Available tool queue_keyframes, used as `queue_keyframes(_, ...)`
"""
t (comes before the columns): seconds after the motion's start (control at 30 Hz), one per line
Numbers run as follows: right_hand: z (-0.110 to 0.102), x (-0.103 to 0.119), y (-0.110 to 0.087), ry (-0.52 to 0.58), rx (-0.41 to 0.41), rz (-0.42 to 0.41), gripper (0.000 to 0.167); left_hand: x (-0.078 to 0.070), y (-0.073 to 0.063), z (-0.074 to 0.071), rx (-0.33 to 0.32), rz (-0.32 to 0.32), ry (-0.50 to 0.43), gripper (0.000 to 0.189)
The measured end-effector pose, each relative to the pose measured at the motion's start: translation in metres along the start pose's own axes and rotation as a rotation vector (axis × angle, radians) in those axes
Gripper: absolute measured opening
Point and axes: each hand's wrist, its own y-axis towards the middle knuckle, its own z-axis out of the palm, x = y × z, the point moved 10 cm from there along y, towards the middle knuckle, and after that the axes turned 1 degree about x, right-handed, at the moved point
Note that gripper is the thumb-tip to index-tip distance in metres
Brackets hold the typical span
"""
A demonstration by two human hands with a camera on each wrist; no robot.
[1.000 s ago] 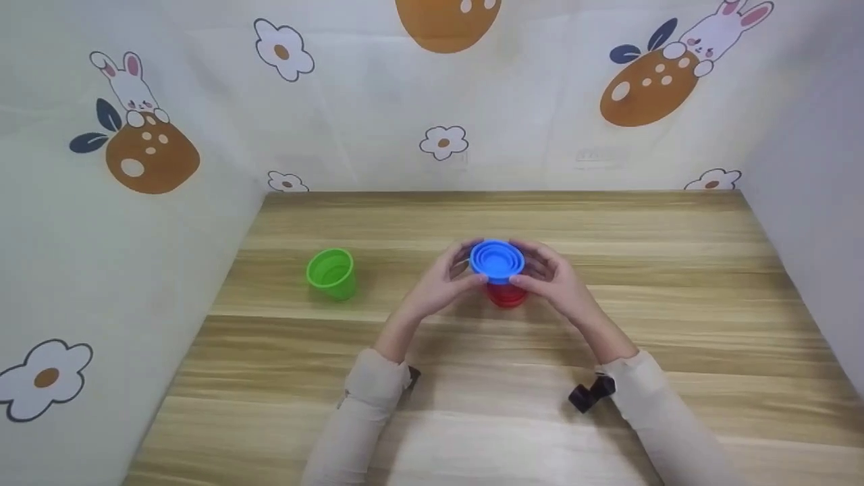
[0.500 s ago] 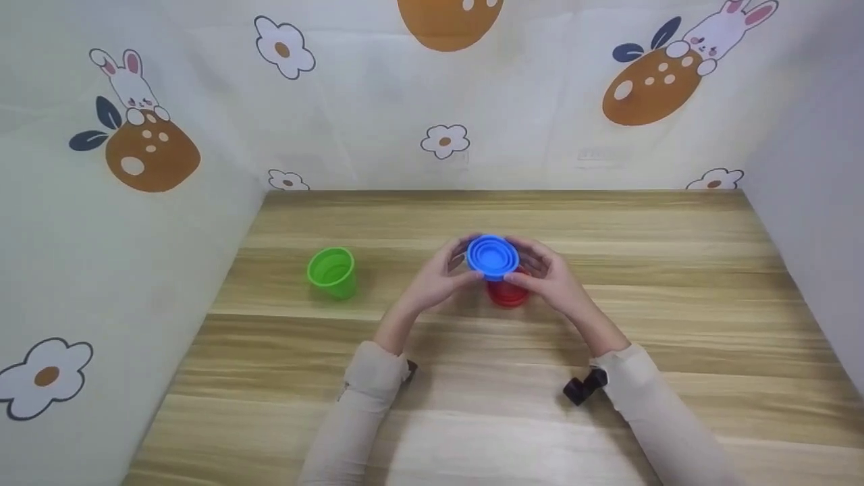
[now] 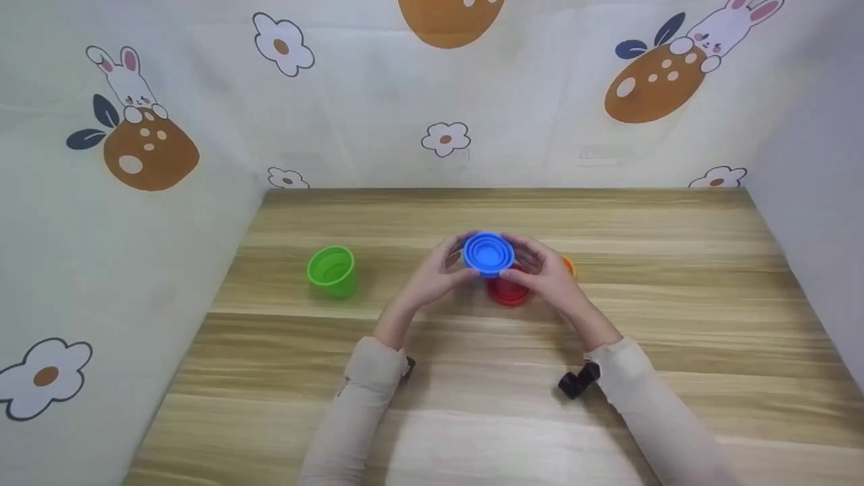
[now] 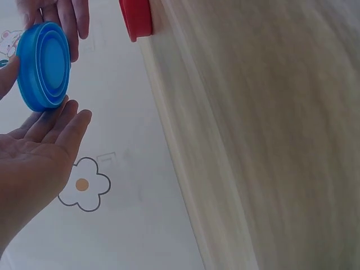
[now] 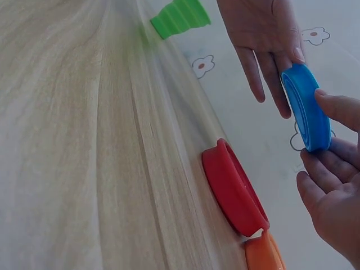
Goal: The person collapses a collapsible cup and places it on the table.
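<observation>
Both hands hold a blue collapsible cup (image 3: 489,254), squashed into a flat ringed disc, above the table. My left hand (image 3: 430,280) pinches its left edge between thumb and fingers, and my right hand (image 3: 550,278) pinches the right edge. In the left wrist view the blue cup (image 4: 45,66) is tilted on edge, clear of the tabletop. Below and slightly nearer lies a flattened red collapsible cup (image 3: 509,290), partly covered by the blue one and the right hand. An orange cup (image 5: 263,253) sits beside the red cup, mostly hidden behind my right hand in the head view.
A green collapsible cup (image 3: 332,271) stands extended and upright on the wooden table (image 3: 270,378), left of the hands. Patterned walls (image 3: 364,101) enclose the table at the back and sides. A black wrist mount (image 3: 579,381) hangs off the right sleeve.
Both hands have carried the blue cup slightly left and away from the body, showing more of the red cup. Part of the orange cup has come into view beside the right hand.
</observation>
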Motion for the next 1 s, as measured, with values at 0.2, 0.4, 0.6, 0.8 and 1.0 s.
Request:
queue_keyframes(0.2, 0.003, -0.001, 0.006, -0.015, 0.019, -0.032, 0.063, 0.004, 0.002, -0.002, -0.001, 0.005, 0.016, 0.066)
queue_keyframes(0.4, 0.006, -0.004, 0.011, -0.048, 0.029, -0.047, 0.062, 0.009, 0.003, -0.006, -0.026, 0.004, 0.021, 0.066)
queue_keyframes(0.6, 0.008, -0.006, 0.018, -0.088, 0.019, -0.088, 0.061, 0.015, 0.006, -0.011, -0.075, -0.002, 0.061, 0.063)
queue_keyframes(0.8, 0.014, -0.013, 0.025, -0.139, 0.028, -0.101, 0.061, 0.022, 0.005, -0.014, -0.092, -0.051, 0.189, 0.063)
queue_keyframes(1.0, 0.018, -0.024, 0.028, -0.273, 0.016, -0.05, 0.061, 0.033, 0.002, -0.019, -0.102, -0.116, 0.285, 0.063)
